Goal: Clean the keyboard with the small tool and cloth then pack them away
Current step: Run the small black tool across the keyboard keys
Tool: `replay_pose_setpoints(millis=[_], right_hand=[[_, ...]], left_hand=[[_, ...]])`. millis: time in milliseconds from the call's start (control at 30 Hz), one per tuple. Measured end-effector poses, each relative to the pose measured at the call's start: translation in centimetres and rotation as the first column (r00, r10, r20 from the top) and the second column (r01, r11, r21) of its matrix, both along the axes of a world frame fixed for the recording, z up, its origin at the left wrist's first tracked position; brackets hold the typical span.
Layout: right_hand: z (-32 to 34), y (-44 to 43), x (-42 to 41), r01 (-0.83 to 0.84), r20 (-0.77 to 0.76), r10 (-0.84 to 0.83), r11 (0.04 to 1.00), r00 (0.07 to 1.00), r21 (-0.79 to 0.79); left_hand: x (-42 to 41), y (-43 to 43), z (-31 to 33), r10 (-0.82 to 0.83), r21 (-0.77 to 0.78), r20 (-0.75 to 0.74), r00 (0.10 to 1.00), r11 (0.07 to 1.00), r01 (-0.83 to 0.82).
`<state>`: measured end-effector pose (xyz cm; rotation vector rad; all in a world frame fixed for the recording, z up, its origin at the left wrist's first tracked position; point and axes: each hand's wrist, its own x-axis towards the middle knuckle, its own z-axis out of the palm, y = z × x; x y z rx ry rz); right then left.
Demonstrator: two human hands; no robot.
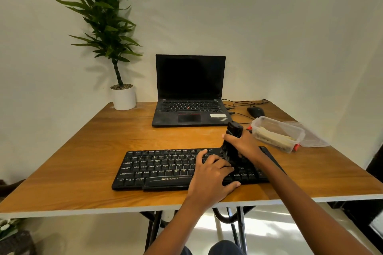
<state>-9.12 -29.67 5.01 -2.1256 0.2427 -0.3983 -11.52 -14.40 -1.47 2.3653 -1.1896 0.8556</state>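
- Current step: brushing stage of the cleaning. The cloth stage and the packing stage are not yet done.
- Keyboard point(157, 167): black, lying flat near the front edge of the wooden table point(93, 147), in front of the open laptop point(189, 91).
- Right hand point(245, 144): fingers curled round the small tool point(230, 150), which stands nearly upright with its lower end on the right-hand keys.
- The working end of the tool is dark against dark keys. It appears to be a brush head, but this cannot be confirmed.
- Left hand point(211, 174): flat on the keys just left of the tool, fingers spread and relaxed, thumb toward the front edge. It grips nothing and steadies the keyboard.
- Container point(299, 131): clear plastic, open, to the right of the keyboard and behind it. It holds a pale folded material, probably the cloth point(271, 135).
- Lid point(313, 141): lying on the table against the far side of the container.
- Next move: draw the tool along the key rows toward the uncleaned left section. Reposition the left hand first, because it covers keys in that path.
- Maintain light downward pressure on the keyboard so that it does not slide toward the table edge.
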Motion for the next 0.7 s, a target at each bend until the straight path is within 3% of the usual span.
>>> replay_pose_setpoints(millis=[133, 267, 400, 533, 633, 700], right_hand=[[0.1, -0.1, -0.1, 0.072, 0.083, -0.068, 0.996, 0.994, -0.048], [0.7, 0.1, -0.8, -0.065, -0.074, 0.065, 0.998, 0.995, 0.005], [0.7, 0.1, -0.8, 0.037, 0.027, -0.034, 0.994, 0.999, -0.108], [0.7, 0.0, -1.6, -0.076, -0.082, 0.079, 0.997, 0.994, 0.028], [0.8, -0.6, -1.4, 0.023, 0.012, -0.022, 0.997, 1.000, -0.070], [1.0, -0.4, -1.5, -0.047, -0.041, 0.045, 0.997, 0.998, -0.064]], left_hand=[[-0.1, 0.0, 0.0, 0.005, -0.001, 0.003, 1.000, 1.000, -0.005], [-0.2, 0.0, 0.0, 0.003, -0.004, -0.004, 1.000, 1.000, -0.003], [-0.1, 0.1, 0.0, 0.005, 0.004, -0.006, 1.000, 1.000, -0.005], [-0.1, 0.1, 0.0, -0.001, -0.003, -0.011, 1.000, 1.000, 0.001], [-0.1, 0.0, 0.0, 0.005, 0.002, -0.008, 1.000, 1.000, -0.005], [-0.1, 0.0, -0.1, 0.004, 0.000, -0.009, 1.000, 1.000, -0.004]])
